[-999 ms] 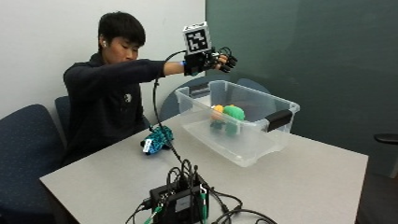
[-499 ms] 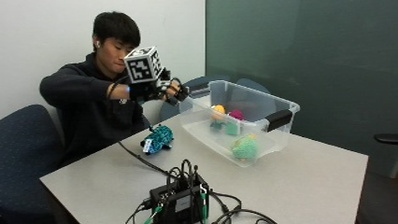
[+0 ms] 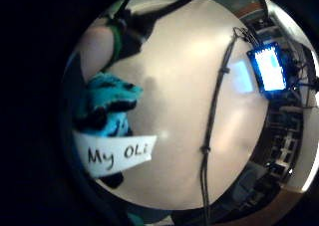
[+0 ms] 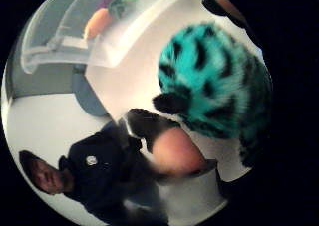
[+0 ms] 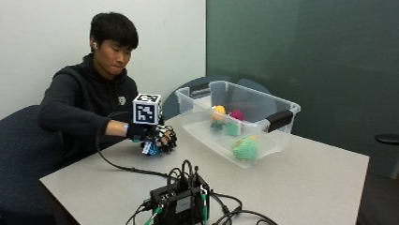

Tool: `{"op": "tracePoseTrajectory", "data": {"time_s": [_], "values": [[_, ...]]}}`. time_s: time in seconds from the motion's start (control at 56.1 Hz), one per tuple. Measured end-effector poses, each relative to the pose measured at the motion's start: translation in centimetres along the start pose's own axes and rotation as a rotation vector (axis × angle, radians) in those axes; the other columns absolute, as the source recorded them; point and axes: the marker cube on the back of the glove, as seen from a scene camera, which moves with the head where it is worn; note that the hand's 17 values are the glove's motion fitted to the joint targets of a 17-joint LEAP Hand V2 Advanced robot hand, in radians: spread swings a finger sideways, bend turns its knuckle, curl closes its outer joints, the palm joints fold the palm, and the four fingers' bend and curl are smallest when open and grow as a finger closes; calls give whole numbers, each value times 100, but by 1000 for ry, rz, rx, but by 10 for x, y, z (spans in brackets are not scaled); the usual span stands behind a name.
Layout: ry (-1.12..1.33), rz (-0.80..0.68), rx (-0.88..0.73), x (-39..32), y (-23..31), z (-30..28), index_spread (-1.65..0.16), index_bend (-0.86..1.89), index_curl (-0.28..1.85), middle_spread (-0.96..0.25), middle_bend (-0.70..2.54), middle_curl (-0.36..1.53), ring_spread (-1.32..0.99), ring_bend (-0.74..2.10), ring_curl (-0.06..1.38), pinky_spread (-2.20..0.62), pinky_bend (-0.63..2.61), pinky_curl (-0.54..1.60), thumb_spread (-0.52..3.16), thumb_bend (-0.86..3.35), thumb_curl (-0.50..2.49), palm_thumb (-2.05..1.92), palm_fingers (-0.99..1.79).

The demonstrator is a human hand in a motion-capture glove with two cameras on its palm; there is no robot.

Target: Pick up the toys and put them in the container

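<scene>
Nearest the outside camera, a black electronics box with a tangle of cables point(image 5: 181, 199) sits at the front edge of the pale grey table point(image 5: 312, 183), and one black cable runs from it across the tabletop toward the person. Behind it, near the person's side of the table, the gloved right hand point(image 5: 156, 137) is down at the tabletop with its fingers curled over a fluffy turquoise plush toy with black stripes point(image 5: 150, 148), of which only a small patch shows under the glove. The thumb side palm view shows the same toy point(image 4: 217, 84) filling much of the picture, right against the palm, with a bare fingertip point(image 4: 177, 154) beside it; whether the fingers already close on the fur cannot be told for certain, though they bend around it. In the little finger side palm view the toy point(image 3: 107, 109) lies on the table with a white paper tag with handwritten letters point(image 3: 114, 154) at its side. Further back, beside the hand, stands a clear plastic storage container with black handles point(image 5: 274, 140). Inside it lie a green crocheted ball-shaped toy point(image 5: 246, 148) near the front wall and, farther in, an orange-and-yellow toy point(image 5: 217, 113) and a pink toy point(image 5: 236, 115) close together.
</scene>
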Motion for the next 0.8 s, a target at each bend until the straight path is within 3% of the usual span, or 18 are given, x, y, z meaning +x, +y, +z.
{"op": "tracePoseTrajectory", "data": {"time_s": [0.071,0.178,0.285,0.464,0.588,0.695,0.802], "values": [[63,-15,35,-4,-3,8,-27,10,43,-6,30,48,-17,80,30,-6,83,33,116,-4,26,-4,44],[60,-39,168,-11,-7,7,-22,3,34,-11,61,57,-24,113,39,-21,91,35,124,4,29,10,101],[70,-49,298,-13,-12,-8,-18,17,35,-14,88,68,-25,129,48,-29,96,41,131,10,33,23,127],[42,43,511,-14,-29,-104,-17,38,47,-14,109,75,-25,142,55,-35,102,48,130,17,43,43,131],[31,10,633,-45,-55,-192,-16,48,55,-14,117,78,-25,148,57,-37,107,52,127,17,47,48,126],[-117,-33,612,-80,-91,-245,-15,53,60,-13,122,78,-24,152,57,-38,110,54,125,15,50,49,121],[-149,-11,542,-100,-130,-263,-15,51,64,-13,125,78,-24,154,58,-39,111,56,128,7,47,38,117]]}}
